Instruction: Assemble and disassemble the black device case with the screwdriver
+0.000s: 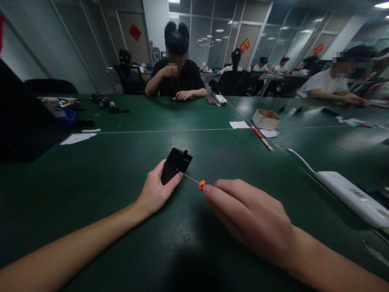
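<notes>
My left hand (159, 184) is wrapped round a small black box (176, 162), held tilted above the green table. A short knob sticks up from the box's top end. In my right hand (252, 211) is a screwdriver (202, 185) with an orange and black handle, pinched between thumb and fingers. Its thin metal shaft points left, and the tip meets the face of the box near my left thumb. Most of the handle is hidden inside my right hand.
A white power strip (349, 194) with a cable lies at the right on the green table (121, 162). Farther back are a small open cardboard box (266, 119), papers (239, 125) and a red stick (261, 137). Opposite sits a person (176, 77). A dark object (24, 117) stands left.
</notes>
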Demonstrator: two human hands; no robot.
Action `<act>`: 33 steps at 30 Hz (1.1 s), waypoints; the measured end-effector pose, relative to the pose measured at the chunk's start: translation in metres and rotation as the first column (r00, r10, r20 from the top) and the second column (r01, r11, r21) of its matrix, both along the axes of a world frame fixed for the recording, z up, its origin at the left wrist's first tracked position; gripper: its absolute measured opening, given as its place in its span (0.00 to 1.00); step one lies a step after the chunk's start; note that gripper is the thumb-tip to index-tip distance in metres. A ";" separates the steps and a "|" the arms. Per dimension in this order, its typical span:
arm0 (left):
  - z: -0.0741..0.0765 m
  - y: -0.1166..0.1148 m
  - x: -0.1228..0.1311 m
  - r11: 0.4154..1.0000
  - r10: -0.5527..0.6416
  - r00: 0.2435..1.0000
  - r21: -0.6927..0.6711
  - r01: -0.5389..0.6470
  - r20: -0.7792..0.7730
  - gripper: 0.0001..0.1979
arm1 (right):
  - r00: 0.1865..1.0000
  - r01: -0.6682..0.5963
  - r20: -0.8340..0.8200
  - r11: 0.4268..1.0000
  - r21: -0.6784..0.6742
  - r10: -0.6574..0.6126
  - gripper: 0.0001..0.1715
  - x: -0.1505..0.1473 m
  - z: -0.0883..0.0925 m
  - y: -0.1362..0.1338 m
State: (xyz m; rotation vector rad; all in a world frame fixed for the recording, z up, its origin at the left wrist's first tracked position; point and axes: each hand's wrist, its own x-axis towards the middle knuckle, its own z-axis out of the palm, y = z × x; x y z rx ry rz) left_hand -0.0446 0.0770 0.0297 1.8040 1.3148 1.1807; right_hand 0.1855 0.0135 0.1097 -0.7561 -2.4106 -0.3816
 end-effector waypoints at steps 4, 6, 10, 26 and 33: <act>0.001 -0.001 0.000 1.000 -0.005 1.000 0.018 0.006 -0.011 0.14 | 0.995 0.015 -0.095 1.000 -0.014 -0.017 0.13 -0.006 0.001 0.000; 0.002 -0.001 0.000 1.000 -0.018 1.000 0.008 0.018 -0.005 0.14 | 0.996 0.043 -0.078 0.999 -0.011 -0.044 0.10 -0.005 0.002 0.000; 0.002 -0.001 0.000 1.000 -0.011 1.000 -0.008 0.011 -0.007 0.15 | 0.997 -0.029 -0.073 0.999 -0.030 0.026 0.11 -0.001 0.000 0.001; 0.002 -0.001 0.001 1.000 -0.013 0.999 -0.014 0.013 0.044 0.14 | 0.996 -0.001 -0.086 0.996 -0.084 -0.007 0.12 -0.004 -0.001 0.000; -0.001 0.002 -0.001 0.975 -0.084 0.948 -0.172 0.142 0.306 0.17 | 0.998 0.050 -0.037 0.995 -0.088 -0.054 0.15 0.004 -0.001 0.013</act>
